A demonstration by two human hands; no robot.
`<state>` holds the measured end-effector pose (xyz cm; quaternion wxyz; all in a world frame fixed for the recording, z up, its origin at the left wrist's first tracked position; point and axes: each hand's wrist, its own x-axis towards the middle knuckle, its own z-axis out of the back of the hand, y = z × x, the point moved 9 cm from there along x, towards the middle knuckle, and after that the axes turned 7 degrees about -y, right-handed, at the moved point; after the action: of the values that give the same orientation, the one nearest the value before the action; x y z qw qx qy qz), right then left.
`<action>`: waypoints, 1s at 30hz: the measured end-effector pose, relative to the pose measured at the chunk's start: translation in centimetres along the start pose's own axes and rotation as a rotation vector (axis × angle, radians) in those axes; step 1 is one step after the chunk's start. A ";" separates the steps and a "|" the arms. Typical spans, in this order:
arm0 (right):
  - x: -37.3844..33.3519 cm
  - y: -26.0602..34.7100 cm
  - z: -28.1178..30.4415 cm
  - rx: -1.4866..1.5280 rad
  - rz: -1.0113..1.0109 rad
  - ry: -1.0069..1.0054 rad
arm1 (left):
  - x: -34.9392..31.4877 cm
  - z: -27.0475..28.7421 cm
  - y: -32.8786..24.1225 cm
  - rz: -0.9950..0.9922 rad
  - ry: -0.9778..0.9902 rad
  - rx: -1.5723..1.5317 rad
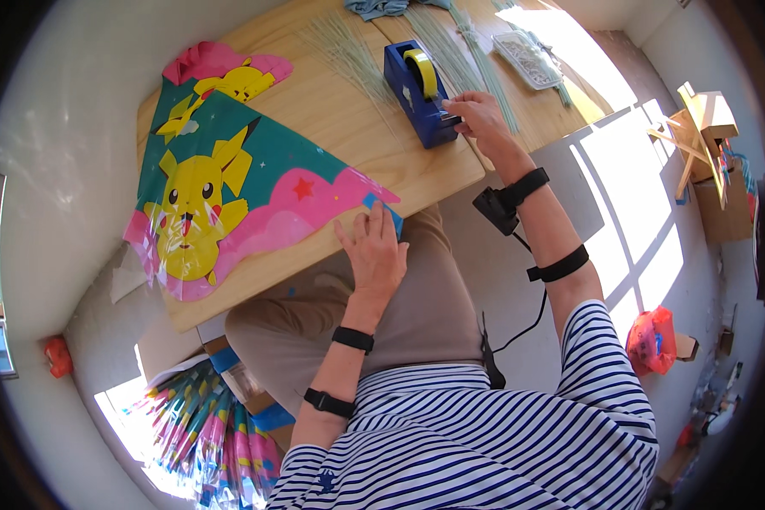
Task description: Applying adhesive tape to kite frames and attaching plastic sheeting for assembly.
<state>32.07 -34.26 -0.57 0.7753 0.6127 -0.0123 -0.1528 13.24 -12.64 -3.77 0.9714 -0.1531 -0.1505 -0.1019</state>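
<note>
One printed plastic sheet (pixel 285 174) lay on the wooden table (pixel 429 180), its corner at the left hand (pixel 374 259), fingers spread flat; right hand (pixel 487 127) at the blue tape dispenser (pixel 410 98), grip indiscernible.

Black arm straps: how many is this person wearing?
4: the left wrist strap, left forearm strap, right wrist strap and right forearm strap. Any under the sleeves would be hidden.
</note>
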 end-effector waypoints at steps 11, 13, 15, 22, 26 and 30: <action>-0.6 -2.0 0.3 0.304 0.054 0.098 | -0.2 -0.1 -0.1 -0.018 -0.015 0.024; -0.6 -2.7 0.3 0.358 0.122 0.089 | -0.1 -0.2 -0.1 -0.014 -0.012 0.021; -0.8 -2.9 0.6 0.353 0.196 0.043 | -0.1 -0.2 -0.1 -0.009 -0.009 0.022; -1.3 -5.4 0.7 0.406 0.132 0.009 | -0.1 -0.3 -0.2 -0.010 0.003 0.015; -5.2 -6.7 -0.4 0.679 -0.144 0.048 | -0.2 -0.3 0.1 0.010 0.015 0.018; -7.3 -6.4 -2.3 0.939 -0.279 0.069 | -0.2 -0.1 0.0 0.003 0.004 0.021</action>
<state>24.15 -31.54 -6.03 0.3875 0.8965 0.0282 -0.2130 13.07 -12.64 -3.92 0.9734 -0.1429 -0.1494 -0.0990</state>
